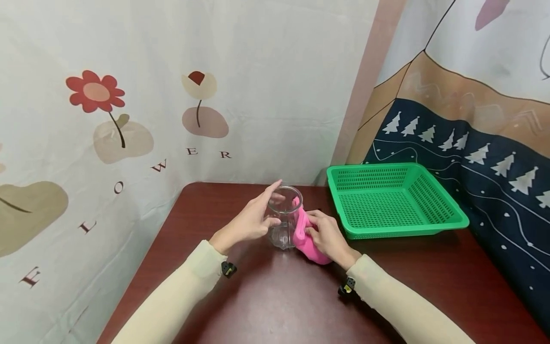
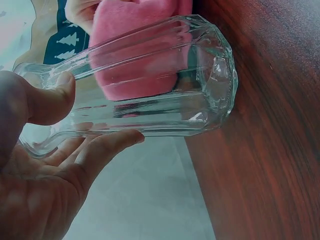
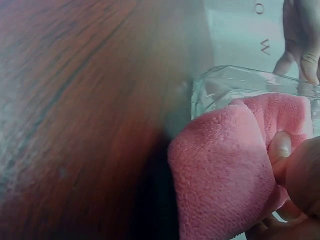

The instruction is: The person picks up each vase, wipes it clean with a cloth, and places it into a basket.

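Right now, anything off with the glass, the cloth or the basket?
Nothing stands out. The glass stands upright and intact on the table, left hand gripping it, right hand pressing the pink cloth to its side. The green basket sits flat.

A glass (image 1: 283, 217) stands upright on the table (image 1: 266, 296), near its back edge. The left hand (image 1: 251, 220) is on its left side, and the right hand (image 1: 328, 236) presses a cloth (image 1: 305, 239) against its right side. A basket (image 1: 395, 198) sits further right, near the back corner.

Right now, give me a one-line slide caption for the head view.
Left hand steadies a clear glass on the table while right hand presses a pink cloth against it.
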Motion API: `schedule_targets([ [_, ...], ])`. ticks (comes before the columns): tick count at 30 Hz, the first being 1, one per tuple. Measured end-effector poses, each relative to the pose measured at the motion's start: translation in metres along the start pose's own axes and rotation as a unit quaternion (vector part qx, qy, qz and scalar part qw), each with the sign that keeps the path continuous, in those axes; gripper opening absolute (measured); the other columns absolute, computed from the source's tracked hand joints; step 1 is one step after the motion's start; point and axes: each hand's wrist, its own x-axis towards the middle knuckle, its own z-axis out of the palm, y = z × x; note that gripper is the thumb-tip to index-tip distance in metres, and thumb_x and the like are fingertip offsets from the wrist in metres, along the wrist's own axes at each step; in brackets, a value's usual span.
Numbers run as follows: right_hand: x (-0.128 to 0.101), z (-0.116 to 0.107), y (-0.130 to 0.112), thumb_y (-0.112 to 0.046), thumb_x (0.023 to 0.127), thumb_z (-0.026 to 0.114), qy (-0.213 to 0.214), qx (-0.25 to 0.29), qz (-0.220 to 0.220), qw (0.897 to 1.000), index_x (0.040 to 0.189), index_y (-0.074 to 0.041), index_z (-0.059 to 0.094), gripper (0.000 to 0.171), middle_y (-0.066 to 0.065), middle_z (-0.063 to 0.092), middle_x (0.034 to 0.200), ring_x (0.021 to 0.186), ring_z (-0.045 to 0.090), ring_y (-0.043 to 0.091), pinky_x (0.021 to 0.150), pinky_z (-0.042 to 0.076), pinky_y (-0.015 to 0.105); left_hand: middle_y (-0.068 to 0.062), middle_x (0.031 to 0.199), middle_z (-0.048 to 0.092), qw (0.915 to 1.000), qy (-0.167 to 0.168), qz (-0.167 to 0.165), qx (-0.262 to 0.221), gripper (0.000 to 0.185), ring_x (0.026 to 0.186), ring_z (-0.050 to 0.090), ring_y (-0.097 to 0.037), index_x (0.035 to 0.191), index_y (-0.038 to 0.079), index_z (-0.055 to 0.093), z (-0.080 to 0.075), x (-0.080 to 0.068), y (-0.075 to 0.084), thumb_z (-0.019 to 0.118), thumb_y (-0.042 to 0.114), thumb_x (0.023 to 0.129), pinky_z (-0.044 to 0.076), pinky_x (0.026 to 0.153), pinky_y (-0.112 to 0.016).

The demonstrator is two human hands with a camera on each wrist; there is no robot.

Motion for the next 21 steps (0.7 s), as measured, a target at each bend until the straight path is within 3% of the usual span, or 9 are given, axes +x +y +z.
schedule_targets([
  [6,-0.0014,0.0029,0.0063,0.006,0.099,0.083,-0.028,-0.02,-0.001,0.999,0.117,-0.003,0.091,0.021,0.016,0.084,0.13,0.121,0.083,0.034,0.108,0.067,0.052,-0.022,0.158,0.07,1.0,0.0,-0.002,-0.001,0.106,0.142,0.072,-0.037,0.185,0.008,0.021,-0.0012,-0.0004,0.0008,0.084,-0.007,0.101,0.059,0.089,-0.032],
  [11,-0.0003,0.0017,0.0084,0.007,0.099,0.084,-0.05,-0.031,0.008,0.998,0.107,-0.008,0.09,0.018,0.013,0.086,0.125,0.121,0.082,0.031,0.107,0.068,0.051,-0.022,0.158,0.07,1.0,-0.001,0.002,0.001,0.106,0.141,0.073,-0.039,0.185,0.007,0.02,-0.0023,-0.0005,0.002,0.083,-0.007,0.101,0.064,0.097,-0.047],
  [15,0.002,0.0018,0.0063,0.009,0.099,0.08,-0.052,-0.036,0.007,0.998,0.113,-0.006,0.089,0.022,0.015,0.086,0.127,0.124,0.081,0.032,0.108,0.067,0.053,-0.023,0.158,0.07,1.0,0.001,0.005,0.002,0.106,0.142,0.072,-0.04,0.185,0.007,0.02,-0.0041,0.0002,0.0019,0.083,-0.008,0.101,0.063,0.105,-0.061],
  [21,-0.002,0.0033,0.0025,0.01,0.098,0.079,-0.046,-0.038,0.031,0.998,0.126,-0.006,0.087,0.033,0.016,0.084,0.127,0.125,0.08,0.032,0.11,0.067,0.053,-0.022,0.16,0.069,0.9999,-0.01,0.0,0.002,0.105,0.145,0.071,-0.039,0.186,0.007,0.018,-0.0027,0.0,0.0006,0.082,-0.005,0.103,0.065,0.104,-0.056],
])
